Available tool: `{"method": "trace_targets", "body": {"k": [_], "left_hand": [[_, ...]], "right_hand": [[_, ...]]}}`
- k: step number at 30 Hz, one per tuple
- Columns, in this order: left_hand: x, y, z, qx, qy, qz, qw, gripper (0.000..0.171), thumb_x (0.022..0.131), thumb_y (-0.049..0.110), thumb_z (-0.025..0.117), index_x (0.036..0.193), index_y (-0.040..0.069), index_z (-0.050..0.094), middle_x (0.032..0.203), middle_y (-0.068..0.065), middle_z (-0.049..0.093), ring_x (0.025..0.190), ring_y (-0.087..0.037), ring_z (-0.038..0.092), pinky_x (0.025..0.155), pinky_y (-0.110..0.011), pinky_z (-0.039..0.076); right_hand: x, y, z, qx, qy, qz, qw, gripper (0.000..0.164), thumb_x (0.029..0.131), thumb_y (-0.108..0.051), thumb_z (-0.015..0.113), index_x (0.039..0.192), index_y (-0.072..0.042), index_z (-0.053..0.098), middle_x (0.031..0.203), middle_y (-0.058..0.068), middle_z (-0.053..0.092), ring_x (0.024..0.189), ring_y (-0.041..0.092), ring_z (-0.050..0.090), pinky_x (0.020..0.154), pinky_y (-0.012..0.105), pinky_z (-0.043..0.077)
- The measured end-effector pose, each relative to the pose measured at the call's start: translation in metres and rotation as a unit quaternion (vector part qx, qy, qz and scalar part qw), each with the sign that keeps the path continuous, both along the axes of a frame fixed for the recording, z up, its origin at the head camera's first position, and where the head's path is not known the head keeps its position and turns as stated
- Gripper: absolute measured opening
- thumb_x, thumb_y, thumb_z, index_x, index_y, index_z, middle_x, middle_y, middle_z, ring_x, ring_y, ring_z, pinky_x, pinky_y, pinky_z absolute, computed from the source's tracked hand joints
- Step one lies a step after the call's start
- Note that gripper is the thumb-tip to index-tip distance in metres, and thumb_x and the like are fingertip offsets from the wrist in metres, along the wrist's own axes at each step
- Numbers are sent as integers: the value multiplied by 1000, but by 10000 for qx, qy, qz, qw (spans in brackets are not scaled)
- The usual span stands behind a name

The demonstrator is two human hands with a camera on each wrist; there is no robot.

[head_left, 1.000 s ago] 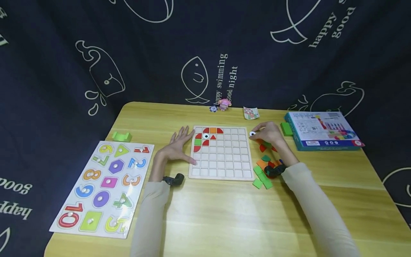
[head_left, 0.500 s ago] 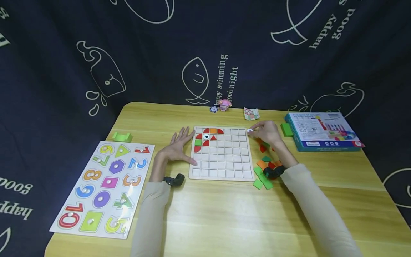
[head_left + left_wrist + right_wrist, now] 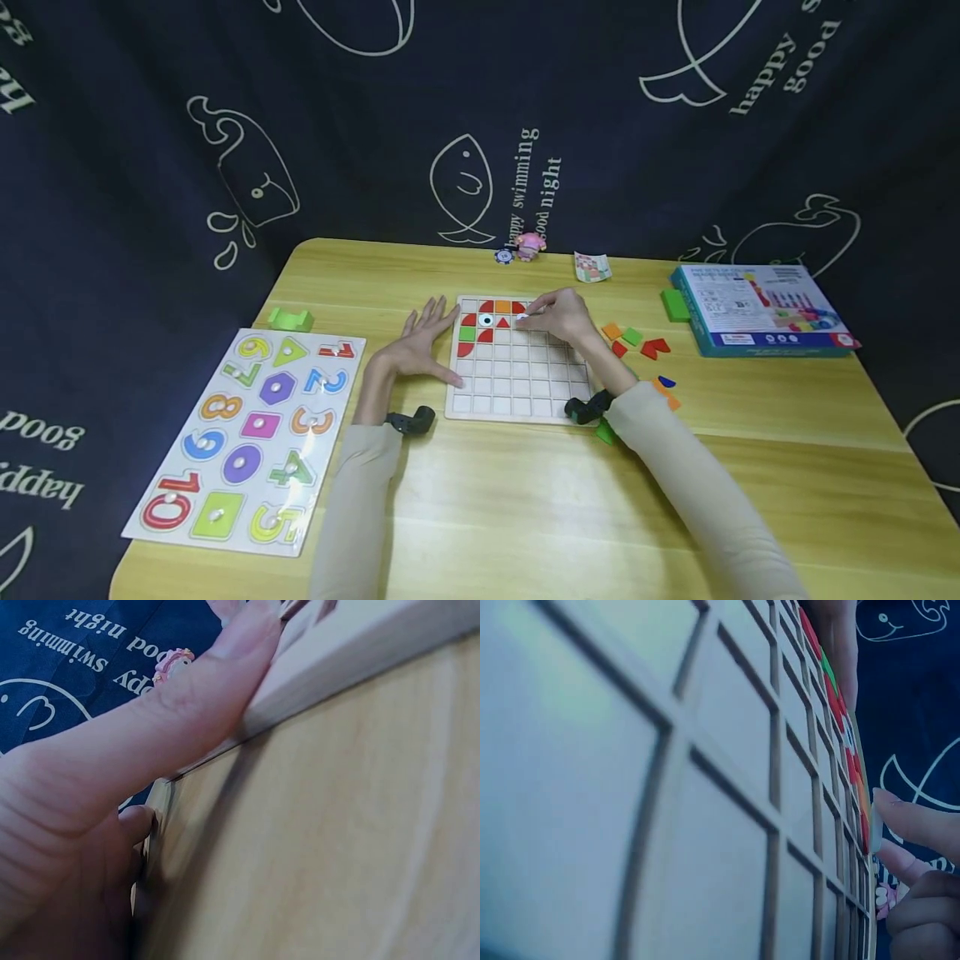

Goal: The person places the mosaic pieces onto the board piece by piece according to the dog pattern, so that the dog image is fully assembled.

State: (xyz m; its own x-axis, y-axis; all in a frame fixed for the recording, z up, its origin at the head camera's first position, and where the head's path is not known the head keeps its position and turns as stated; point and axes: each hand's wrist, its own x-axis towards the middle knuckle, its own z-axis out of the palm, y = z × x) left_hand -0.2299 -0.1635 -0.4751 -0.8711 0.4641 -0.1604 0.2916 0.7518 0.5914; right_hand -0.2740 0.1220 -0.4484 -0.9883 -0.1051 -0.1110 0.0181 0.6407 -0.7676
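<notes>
A wooden grid board [image 3: 521, 387] lies in the middle of the table. In its upper left cells sit red quarter-round tiles, an orange square tile [image 3: 502, 307], a green square tile [image 3: 467, 333], a red triangle tile [image 3: 503, 322] and a white eye tile [image 3: 486, 320]. My left hand [image 3: 408, 352] rests with spread fingers along the board's left edge, its thumb [image 3: 187, 705] touching the rim. Over the upper cells, right of the triangle, my right hand [image 3: 564, 317] pinches a second eye tile [image 3: 877, 829] between thumb and forefinger, held on edge.
Loose red tiles [image 3: 655, 348], a green tile [image 3: 632, 337] and others lie right of the board, some under the right forearm. A number puzzle [image 3: 262, 425] lies left. A box [image 3: 765, 308] and green block [image 3: 675, 306] stand right. A pink figurine [image 3: 530, 245] and card [image 3: 592, 267] are behind.
My right hand has carried the second eye tile leftward from beside the board to over its upper cells. More loose tiles have come into sight. The left hand keeps its place.
</notes>
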Motion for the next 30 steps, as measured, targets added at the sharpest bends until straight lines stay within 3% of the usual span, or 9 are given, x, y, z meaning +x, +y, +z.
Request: {"method": "trace_targets", "body": {"k": [3, 10, 16, 30], "left_hand": [[1, 1, 1, 17, -14, 1, 10000, 130, 60, 54, 86, 157, 23, 5, 163, -8, -14, 150, -26, -19, 123, -50, -12], [1, 3, 2, -177, -44, 56, 9998, 132, 58, 56, 86, 156, 23, 4, 163, -8, -15, 151, -27, -19, 123, -51, -12], [-2, 8, 6, -228, -59, 108, 9997, 136, 55, 58, 87, 157, 23, 5, 163, -9, -14, 150, -27, -19, 122, -52, -14], [0, 4, 4, -208, -127, 129, 9996, 135, 55, 58, 87, 156, 25, 4, 163, -7, -15, 150, -26, -20, 122, -50, -13]], "right_hand": [[1, -2, -2, 43, 12, -38, 10000, 26, 67, -28, 88, 82, -10, 76, 56, -5, 53, 55, 12, 38, 50, 25, 30], [0, 1, -1, -112, -359, 152, 9992, 25, 71, -20, 86, 94, -13, 78, 87, 3, 66, 61, 13, 36, 53, 25, 27], [-3, 3, -2, -103, -219, 224, 9995, 22, 72, -20, 85, 92, -14, 79, 76, 2, 63, 56, 12, 35, 51, 26, 27], [-5, -2, -7, -235, -118, 175, 9995, 25, 67, -19, 88, 89, -12, 79, 84, 5, 73, 56, 12, 35, 50, 26, 25]]}}
